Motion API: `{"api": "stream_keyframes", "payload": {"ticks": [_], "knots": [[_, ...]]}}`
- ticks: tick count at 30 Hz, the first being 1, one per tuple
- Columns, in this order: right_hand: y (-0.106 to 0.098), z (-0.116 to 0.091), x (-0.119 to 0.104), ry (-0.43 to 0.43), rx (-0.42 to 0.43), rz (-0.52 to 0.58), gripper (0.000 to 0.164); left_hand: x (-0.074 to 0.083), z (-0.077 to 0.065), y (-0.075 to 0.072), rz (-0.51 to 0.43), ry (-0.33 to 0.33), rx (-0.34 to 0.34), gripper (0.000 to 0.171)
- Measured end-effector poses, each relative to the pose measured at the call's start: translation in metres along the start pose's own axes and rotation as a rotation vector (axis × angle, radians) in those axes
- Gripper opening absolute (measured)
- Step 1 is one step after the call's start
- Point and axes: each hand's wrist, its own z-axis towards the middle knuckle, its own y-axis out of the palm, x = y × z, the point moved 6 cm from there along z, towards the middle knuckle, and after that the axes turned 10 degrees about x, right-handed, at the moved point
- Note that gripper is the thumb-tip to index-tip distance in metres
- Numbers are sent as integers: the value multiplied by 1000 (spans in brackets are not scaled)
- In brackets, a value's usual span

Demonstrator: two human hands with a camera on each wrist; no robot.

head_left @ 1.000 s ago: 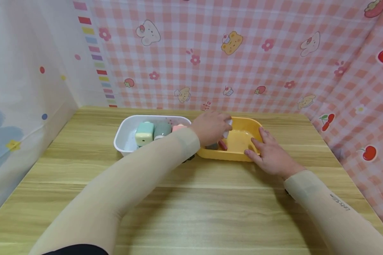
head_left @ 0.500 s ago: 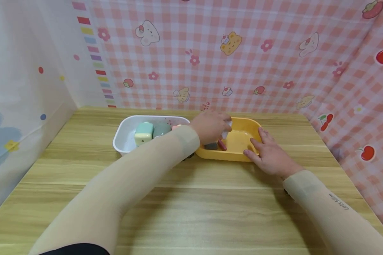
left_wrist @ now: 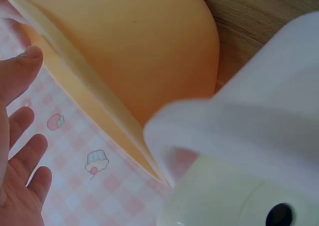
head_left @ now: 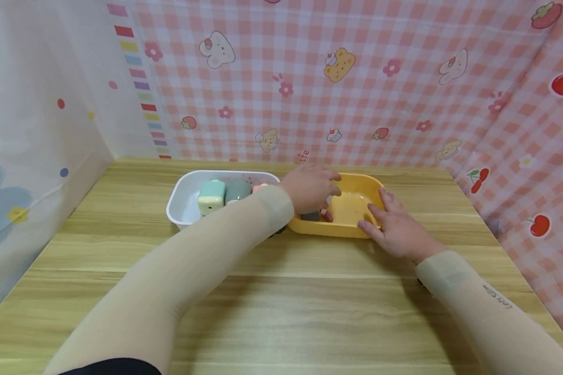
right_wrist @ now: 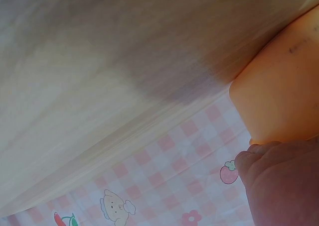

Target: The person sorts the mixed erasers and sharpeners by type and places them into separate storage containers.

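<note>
My left hand (head_left: 311,187) hovers over the left part of the yellow bin (head_left: 338,229), fingers spread and holding nothing, as the left wrist view also shows. Just under its fingertips a bit of a white object (head_left: 329,199) shows; the rest is hidden. A dark grey block (head_left: 310,215) and a small red piece with a pale part (head_left: 327,215) lie in the bin near its front wall. At the bin's right end, my right hand (head_left: 403,232) rests with spread fingers over the rim.
Touching or nearly touching the yellow bin, a white bin (head_left: 177,200) stands on its left. Inside are a teal-and-cream cube (head_left: 211,197), a grey-green rounded object (head_left: 237,191) and a pink one (head_left: 259,187), partly behind my left arm. A pink checked cloth (head_left: 281,104) hangs behind the wooden table (head_left: 309,312).
My left fingers have parted and let go of the white object, which now sits lower in the yellow bin. The right hand has stayed on the rim.
</note>
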Motion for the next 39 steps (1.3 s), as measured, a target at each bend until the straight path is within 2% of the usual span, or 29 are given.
{"api": "stream_keyframes", "payload": {"ticks": [8,21,26,30,39], "knots": [[-1,0,-2,-2,-6,1,84,1,-3,-6,-31,-10,24,45],[0,-1,-3,9,-12,10,83,-4,-19,-25,32,-26,40,50],[0,-1,-2,16,-20,2,83,-10,-30,-34,6,-37,51,52],[0,-2,-2,8,-19,-6,84,-18,-41,-39,-12,-45,92,54],[-1,-1,-2,-3,-24,-21,85,-46,-75,-49,-54,-112,125,57]]}}
